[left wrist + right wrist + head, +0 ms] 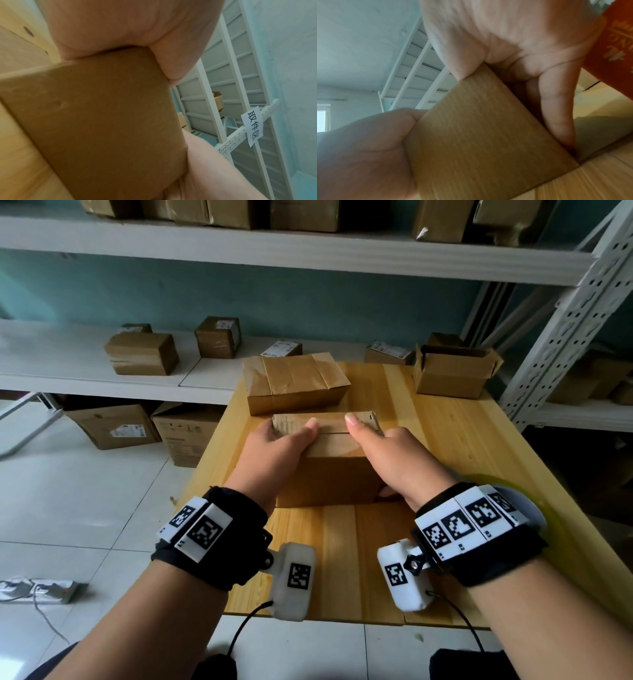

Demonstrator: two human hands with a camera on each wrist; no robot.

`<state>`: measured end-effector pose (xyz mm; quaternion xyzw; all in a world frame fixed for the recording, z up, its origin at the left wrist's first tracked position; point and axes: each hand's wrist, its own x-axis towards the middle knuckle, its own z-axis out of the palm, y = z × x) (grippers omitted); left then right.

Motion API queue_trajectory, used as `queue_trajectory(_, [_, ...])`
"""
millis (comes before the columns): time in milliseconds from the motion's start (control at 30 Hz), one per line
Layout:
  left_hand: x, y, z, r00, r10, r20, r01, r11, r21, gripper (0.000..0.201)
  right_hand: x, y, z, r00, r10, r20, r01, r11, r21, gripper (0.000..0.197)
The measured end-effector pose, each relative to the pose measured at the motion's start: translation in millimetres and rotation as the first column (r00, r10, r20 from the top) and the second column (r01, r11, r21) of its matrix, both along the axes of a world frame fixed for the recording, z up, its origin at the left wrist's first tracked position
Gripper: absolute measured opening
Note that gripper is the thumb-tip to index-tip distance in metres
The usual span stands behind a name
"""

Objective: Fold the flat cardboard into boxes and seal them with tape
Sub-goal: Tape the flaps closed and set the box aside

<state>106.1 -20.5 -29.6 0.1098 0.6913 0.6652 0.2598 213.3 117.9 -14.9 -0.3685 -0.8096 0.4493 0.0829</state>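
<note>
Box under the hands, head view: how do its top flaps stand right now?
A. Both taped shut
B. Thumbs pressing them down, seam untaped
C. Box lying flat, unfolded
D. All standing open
B: both thumbs lie on the box top, left hand and right hand gripping its sides, with the seam between the flaps bare of tape.

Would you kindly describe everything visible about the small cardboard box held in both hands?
The small cardboard box is plain brown corrugated card, with no tape visible on it. It stands on the wooden table, just in front of a larger taped box. Its top flaps are folded nearly shut, with a seam between them. The left hand and right hand grip its two ends, thumbs pressing on the top flaps.
</note>
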Motion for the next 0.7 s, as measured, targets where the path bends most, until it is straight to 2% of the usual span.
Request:
queue_trajectory(67, [0.7, 0.1, 1.7, 0.998, 0.025, 0.057, -0.027, 0.999, 0.042, 0.018, -1.6, 1.3, -1.9, 1.000, -0.023, -0.004, 0.023, 1.000, 0.009, 0.070])
queue_trajectory(133, [1.4, -1.2, 2.5, 0.995, 0.041, 0.093, -0.046, 0.997, 0.062, 0.015, -2.6, 0.8, -4.1, 0.999, -0.052, -0.001, 0.052, 0.997, 0.052, 0.062])
queue_trajectory(300, [3.1, -3.0, 3.9, 0.994, 0.045, 0.100, -0.048, 0.999, 0.023, 0.038, -2.7, -4.4, -4.3, 0.999, -0.015, -0.052, 0.022, 0.991, 0.129, 0.073])
queue_trajectory(367, [5.0, -3.3, 3.0, 0.999, 0.010, 0.034, -0.011, 1.000, 0.023, 0.034, -2.0, -7.0, -2.4, 0.994, 0.017, -0.110, -0.001, 0.990, 0.140, 0.070])
queue_trajectory(467, [6.8, -3.3, 0.4, 0.999, 0.032, -0.010, -0.032, 0.999, 0.035, 0.028, 0.5, -6.5, -3.2, 0.994, 0.020, -0.108, -0.007, 0.992, 0.124, 0.063])
queue_trajectory(533, [8.1, -2.7, 1.4, 0.996, 0.084, 0.014, -0.084, 0.996, 0.028, 0.034, 1.5, -4.5, -3.5, 0.997, 0.025, -0.078, -0.016, 0.993, 0.116, 0.070])
queue_trajectory(633, [9.3, -2.5, 2.7, 0.994, 0.098, 0.050, -0.096, 0.995, -0.030, 0.043, 1.9, -1.9, -6.5, 0.997, 0.080, -0.022, -0.073, 0.975, 0.212, 0.095])
queue_trajectory(700, [11.9, -3.0, 3.4, 0.999, 0.050, 0.009, -0.049, 0.996, -0.069, 0.032, 2.0, -0.9, -9.3, 0.998, 0.069, -0.011, -0.064, 0.962, 0.264, 0.088])
